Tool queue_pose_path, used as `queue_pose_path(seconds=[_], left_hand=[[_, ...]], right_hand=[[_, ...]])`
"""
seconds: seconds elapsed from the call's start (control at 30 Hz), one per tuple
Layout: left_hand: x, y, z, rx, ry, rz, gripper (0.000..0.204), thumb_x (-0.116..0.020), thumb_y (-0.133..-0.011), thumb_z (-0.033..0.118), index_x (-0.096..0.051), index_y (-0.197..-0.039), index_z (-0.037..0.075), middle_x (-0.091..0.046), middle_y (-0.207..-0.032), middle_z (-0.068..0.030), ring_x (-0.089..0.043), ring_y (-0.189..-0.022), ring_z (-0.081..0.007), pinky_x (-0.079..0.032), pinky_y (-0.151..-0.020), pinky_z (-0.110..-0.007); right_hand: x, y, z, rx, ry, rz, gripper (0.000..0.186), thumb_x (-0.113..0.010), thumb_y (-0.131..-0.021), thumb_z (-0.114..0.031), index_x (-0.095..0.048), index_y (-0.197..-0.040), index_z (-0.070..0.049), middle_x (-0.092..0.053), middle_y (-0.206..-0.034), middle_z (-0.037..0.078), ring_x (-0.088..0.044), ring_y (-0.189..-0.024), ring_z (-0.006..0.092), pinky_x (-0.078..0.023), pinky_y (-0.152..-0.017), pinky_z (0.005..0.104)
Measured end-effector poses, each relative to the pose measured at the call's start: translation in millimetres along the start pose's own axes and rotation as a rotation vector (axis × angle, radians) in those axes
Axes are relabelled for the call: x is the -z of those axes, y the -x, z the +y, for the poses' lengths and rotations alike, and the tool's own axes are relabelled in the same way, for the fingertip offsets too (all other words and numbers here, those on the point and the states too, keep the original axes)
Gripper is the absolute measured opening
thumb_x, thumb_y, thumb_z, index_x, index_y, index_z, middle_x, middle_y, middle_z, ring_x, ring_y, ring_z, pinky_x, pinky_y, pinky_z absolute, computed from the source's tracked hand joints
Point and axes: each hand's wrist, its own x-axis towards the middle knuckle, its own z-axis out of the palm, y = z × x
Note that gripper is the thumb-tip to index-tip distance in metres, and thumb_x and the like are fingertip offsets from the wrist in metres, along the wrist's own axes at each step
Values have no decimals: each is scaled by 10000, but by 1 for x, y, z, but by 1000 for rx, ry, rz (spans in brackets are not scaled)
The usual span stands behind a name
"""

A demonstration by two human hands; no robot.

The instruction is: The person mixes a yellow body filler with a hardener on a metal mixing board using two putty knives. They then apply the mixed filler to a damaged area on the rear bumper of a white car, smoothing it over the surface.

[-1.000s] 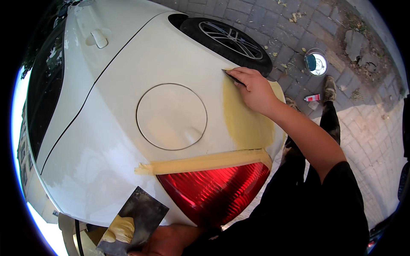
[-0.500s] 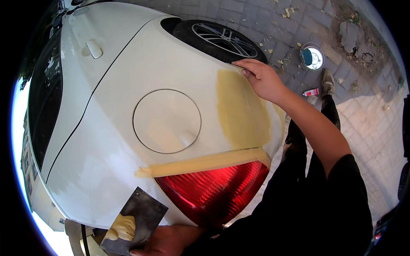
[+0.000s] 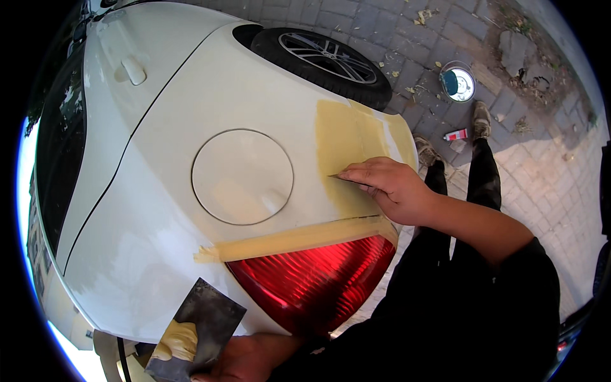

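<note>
My right hand (image 3: 396,188) pinches a thin putty spreader (image 3: 347,181), its edge against a yellow putty patch (image 3: 337,137) on the white car's rear quarter panel (image 3: 159,210). Most of the spreader is hidden under the fingers. Low in the view, my left hand (image 3: 240,360) grips a dark flat mixing board (image 3: 213,316), which carries a thick lump of yellow putty (image 3: 180,342). Between the hands lies the red tail light (image 3: 318,280), with yellow masking tape (image 3: 293,237) along its upper edge.
The round fuel flap (image 3: 242,177) is left of the patch, and the rear wheel (image 3: 328,58) lies beyond it. On the paving stand an open tin (image 3: 461,84) and a red-and-white tube (image 3: 456,135), close to my feet.
My right hand has come from the wheel arch edge back toward the tail light, across the putty patch. A lighter strip now shows in the putty near the arch. The left hand and board hold still.
</note>
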Motion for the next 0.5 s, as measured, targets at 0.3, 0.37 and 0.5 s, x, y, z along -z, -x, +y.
queue_pose_path(seconds=[0.3,0.37,0.5], left_hand=[[26,-15,-6,24,98,-80,295,-538,-888,103,-595,-1094,-100,-583,-1178,-255,-514,-1187,-350,-404,-1022,-440],[25,-15,-5,36,113,-136,290,-536,-891,103,-597,-1093,-97,-583,-1179,-254,-518,-1184,-350,-406,-1023,-440],[29,-17,-8,1,81,-162,287,-528,-896,105,-603,-1092,-92,-586,-1179,-253,-526,-1179,-346,-406,-1025,-437]], right_hand=[[23,-85,89,-81,90,246,265,-508,-934,-58,-622,-1174,-49,-634,-1133,123,-603,-1033,281,-478,-908,349],[18,-90,96,-61,97,243,264,-514,-929,-76,-626,-1167,-58,-641,-1104,112,-599,-1016,277,-482,-879,351],[7,-90,92,-104,21,214,266,-515,-922,-68,-628,-1162,-58,-639,-1114,108,-596,-1022,285,-479,-892,355]])
